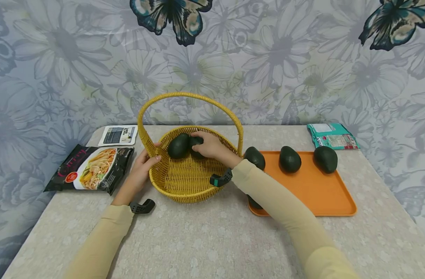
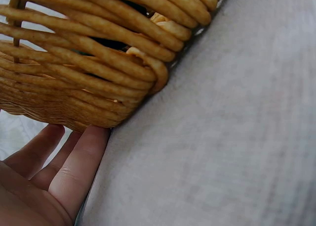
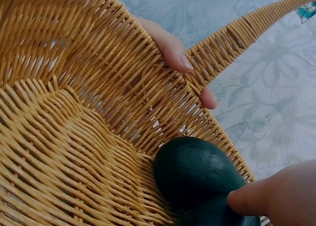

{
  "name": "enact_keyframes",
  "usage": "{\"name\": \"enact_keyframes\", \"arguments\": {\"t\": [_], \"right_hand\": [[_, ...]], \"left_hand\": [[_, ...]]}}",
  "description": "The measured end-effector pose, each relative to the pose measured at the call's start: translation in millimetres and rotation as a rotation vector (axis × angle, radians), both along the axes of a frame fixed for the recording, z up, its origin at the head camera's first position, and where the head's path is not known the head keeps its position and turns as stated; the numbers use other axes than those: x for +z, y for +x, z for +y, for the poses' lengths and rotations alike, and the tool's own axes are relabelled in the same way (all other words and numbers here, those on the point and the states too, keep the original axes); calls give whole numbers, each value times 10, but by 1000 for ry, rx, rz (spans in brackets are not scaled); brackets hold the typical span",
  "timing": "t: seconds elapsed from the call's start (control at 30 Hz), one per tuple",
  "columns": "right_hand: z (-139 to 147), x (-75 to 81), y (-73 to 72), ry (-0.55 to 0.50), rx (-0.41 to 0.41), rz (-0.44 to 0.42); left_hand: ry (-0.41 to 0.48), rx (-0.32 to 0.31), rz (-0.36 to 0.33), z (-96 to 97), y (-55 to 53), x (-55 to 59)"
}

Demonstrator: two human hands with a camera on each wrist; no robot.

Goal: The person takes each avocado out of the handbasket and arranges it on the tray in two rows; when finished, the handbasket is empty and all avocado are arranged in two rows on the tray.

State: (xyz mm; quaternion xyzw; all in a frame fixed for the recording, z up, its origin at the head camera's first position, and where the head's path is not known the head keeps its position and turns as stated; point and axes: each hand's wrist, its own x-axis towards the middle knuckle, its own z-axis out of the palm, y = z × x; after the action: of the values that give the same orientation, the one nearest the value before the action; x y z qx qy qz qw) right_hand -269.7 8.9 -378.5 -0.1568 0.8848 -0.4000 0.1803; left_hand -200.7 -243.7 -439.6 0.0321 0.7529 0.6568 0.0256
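A yellow wicker basket with a tall arched handle stands mid-table. At its left side my left hand grips the rim by the handle's foot, thumb over the edge. In the left wrist view its fingers press the outer weave low down. My right hand reaches inside and holds a dark green avocado, partly covered by the fingers. Another avocado lies against it on the left, near the basket's back wall. The right wrist view shows that avocado beside the right thumb.
An orange tray on the right bears several avocados, one mostly hidden under the right sleeve. Behind it lies a teal packet. Left of the basket are a black noodle packet and a white packet. A patterned wall stands behind.
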Motion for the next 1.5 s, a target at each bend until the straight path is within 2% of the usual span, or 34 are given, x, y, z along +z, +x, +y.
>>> {"name": "enact_keyframes", "arguments": {"t": [0.27, 0.57, 0.8, 1.07, 1.5], "right_hand": [[-3, -34, 7, -40, -22, -17], [1, -36, 20, -45, -25, -19], [-6, -26, 30, -28, -21, -5], [-10, -35, 32, -51, -21, -53], [-19, -34, 26, -67, -49, -67]], "left_hand": [[-10, -4, 10, 18, 1, 11], [6, -11, -14, 17, 23, 22], [-1, -7, -2, 15, 14, 21], [10, -11, 5, 3, 13, 9], [23, -1, -9, 12, 17, 4]]}}
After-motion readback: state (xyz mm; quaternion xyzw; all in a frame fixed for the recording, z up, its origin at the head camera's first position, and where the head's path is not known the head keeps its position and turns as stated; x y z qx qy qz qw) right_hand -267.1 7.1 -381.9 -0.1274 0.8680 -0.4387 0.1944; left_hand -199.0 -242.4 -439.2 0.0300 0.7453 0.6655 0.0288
